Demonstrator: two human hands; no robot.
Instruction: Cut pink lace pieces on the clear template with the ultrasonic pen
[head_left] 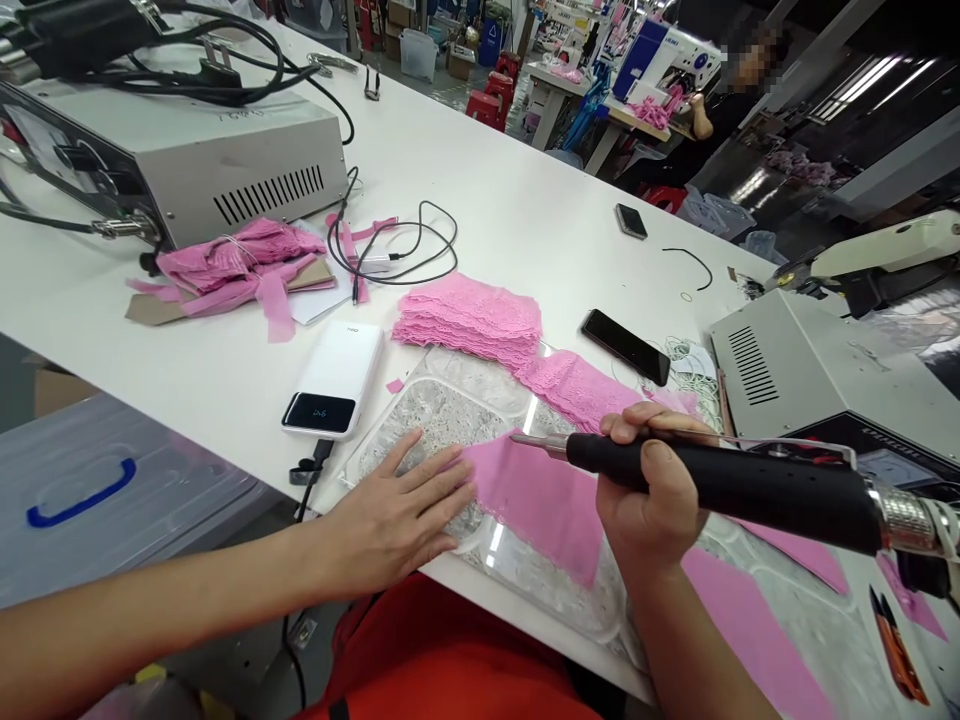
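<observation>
My left hand [401, 515] lies flat with fingers stretched out, its fingertips on the left edge of a pink fabric piece [544, 515]. That piece rests on a clear, scratched plastic board [442, 405]. My right hand [652, 495] is wrapped round a black handheld cutter [765, 490] with a long metal lever along its side. The cutter's narrow metal tip points left, at the upper edge of the fabric piece; whether it touches is hard to tell. Behind the board sits a stack of pink lace fabric [469, 315], with more pink lace pieces [574, 390] fanned beside it.
A white power bank [337, 375] with a cable stands left of the board. Grey control boxes [240, 165] flank the table, the second box [810, 360] at right. A phone [626, 347] and orange-handled tools [896, 645] lie rightward. A person [705, 130] sits at a sewing machine behind.
</observation>
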